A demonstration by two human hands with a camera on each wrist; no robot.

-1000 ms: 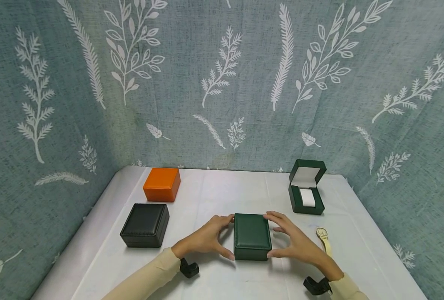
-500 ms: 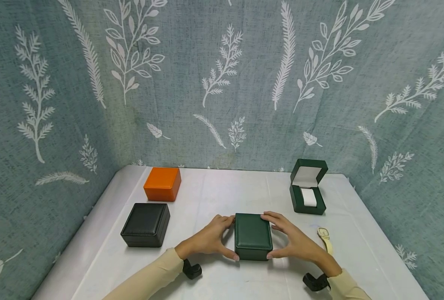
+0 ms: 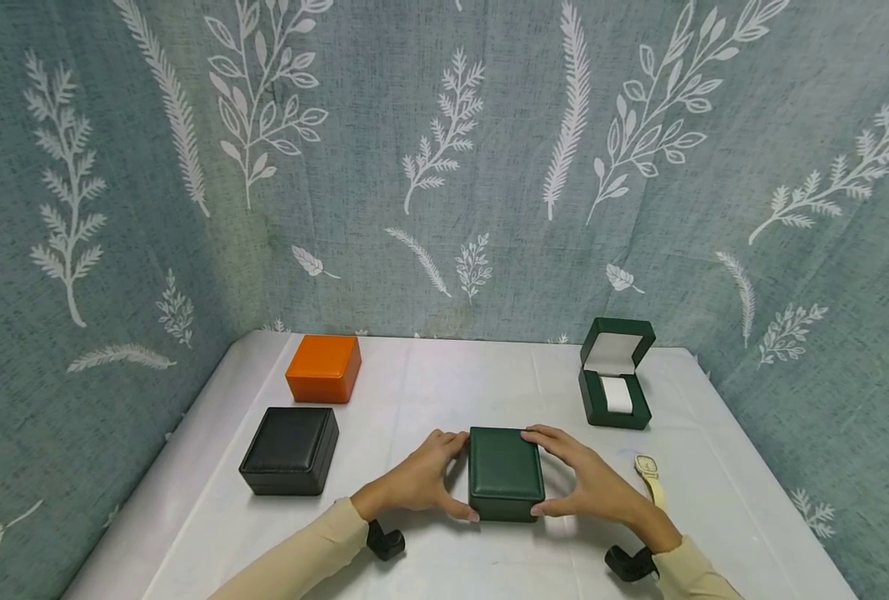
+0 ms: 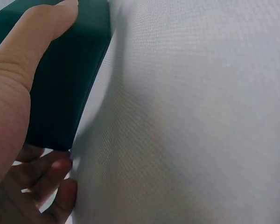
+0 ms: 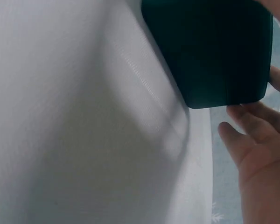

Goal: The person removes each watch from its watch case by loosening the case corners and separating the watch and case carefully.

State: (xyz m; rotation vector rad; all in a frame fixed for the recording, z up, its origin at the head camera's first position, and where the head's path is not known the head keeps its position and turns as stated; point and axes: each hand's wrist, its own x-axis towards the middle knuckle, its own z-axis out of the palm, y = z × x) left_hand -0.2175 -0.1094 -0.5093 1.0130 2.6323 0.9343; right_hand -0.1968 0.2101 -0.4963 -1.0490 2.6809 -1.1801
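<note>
1. We grip the closed green box (image 3: 506, 472) w/ both hands: left hand (image 3: 414, 482) and right hand (image 3: 592, 485), fingers curled round its sides.
2. Box sits front-center on white table (image 3: 444, 392).
3. Leaf-print curtain (image 3: 444, 167) behind.

left hand (image 3: 417, 481), right hand (image 3: 590, 483), fingers curled inward

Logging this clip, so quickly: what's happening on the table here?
A person holds a closed dark green box between both hands: left hand on its left side, right hand on its right. It sits on the white table. A cream watch lies just right of it, an open green box behind, and black and orange boxes to the left.
</note>
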